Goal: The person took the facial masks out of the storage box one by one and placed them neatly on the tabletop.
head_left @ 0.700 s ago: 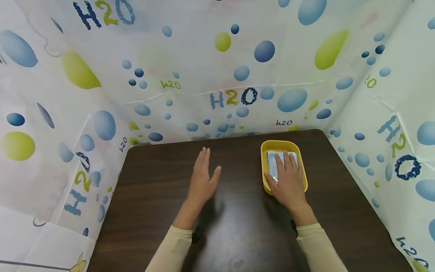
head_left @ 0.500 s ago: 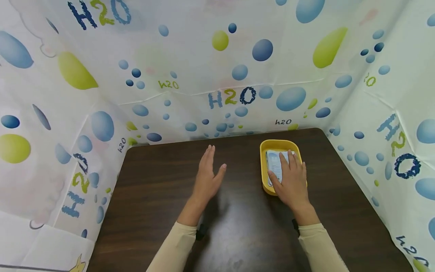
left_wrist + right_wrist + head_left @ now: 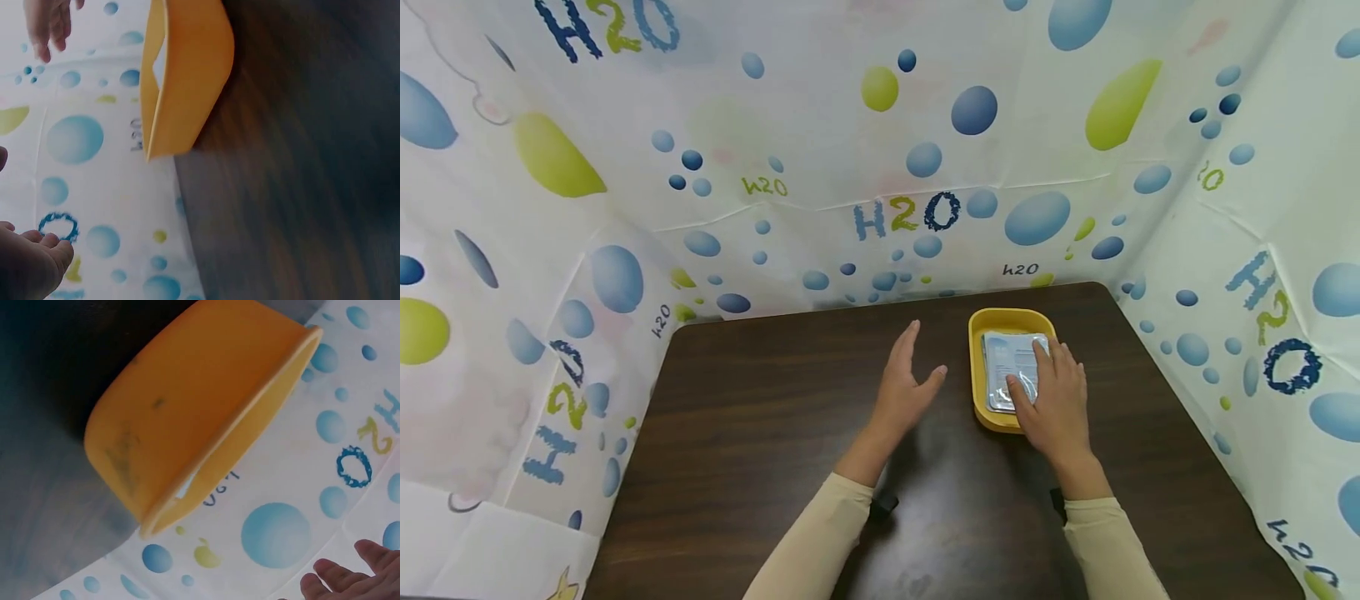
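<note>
A yellow plastic tub (image 3: 976,367) stands at the right rear of the dark wooden table. Inside it lies a pale blue and white stack of flat packets (image 3: 1009,360) with a shiny lower edge. My right hand (image 3: 1057,408) is over the tub's right side, fingers straight and spread, overlapping the packets' right edge from above. In the right wrist view its fingers (image 3: 340,580) are apart from the tub's wall. My left hand (image 3: 904,400) hovers left of the tub, thumb apart from straight fingers, holding nothing. The left wrist view shows the tub (image 3: 195,75) between both hands.
The brown table (image 3: 760,433) reaches left and forward of the tub. Behind it and on both sides hangs a white sheet (image 3: 820,108) printed with blue and green dots. The table's right edge runs beyond my right hand.
My left hand has moved right, closer to the tub. The right hand has shifted slightly right, uncovering more of the packets. The tub and packets stay in place on the table.
</note>
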`<state>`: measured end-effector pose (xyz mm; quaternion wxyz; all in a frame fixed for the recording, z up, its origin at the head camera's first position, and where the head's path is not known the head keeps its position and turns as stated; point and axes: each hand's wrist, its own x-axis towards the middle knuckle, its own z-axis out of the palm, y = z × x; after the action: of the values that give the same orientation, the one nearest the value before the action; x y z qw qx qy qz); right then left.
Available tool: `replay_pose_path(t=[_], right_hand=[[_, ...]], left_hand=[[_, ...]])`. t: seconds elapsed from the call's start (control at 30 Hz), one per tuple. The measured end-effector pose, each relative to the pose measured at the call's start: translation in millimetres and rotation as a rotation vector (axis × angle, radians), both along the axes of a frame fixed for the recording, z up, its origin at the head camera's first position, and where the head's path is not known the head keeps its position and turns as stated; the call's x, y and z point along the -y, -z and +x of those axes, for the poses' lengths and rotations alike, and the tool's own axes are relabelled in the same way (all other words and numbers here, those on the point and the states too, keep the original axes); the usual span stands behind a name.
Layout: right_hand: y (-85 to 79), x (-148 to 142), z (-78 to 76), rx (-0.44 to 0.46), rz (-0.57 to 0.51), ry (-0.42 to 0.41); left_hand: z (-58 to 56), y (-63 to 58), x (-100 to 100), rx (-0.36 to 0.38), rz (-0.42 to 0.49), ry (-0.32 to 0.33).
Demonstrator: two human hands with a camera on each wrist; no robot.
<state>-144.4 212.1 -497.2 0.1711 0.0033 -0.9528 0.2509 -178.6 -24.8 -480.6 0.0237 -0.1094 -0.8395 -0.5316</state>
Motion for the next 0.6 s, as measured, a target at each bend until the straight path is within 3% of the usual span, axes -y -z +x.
replay_pose_path(t=[0.37, 0.6], right_hand=[[14.8, -10.8, 3.4, -0.012, -0.074, 0.052], [26.8, -19.4, 3.6, -0.027, -0.089, 0.063]], left_hand=[[-10.7, 21.0, -52.6, 0.102, 0.108, 0.043], [-18.3, 28.1, -78.3, 0.121, 0.116, 0.043]])
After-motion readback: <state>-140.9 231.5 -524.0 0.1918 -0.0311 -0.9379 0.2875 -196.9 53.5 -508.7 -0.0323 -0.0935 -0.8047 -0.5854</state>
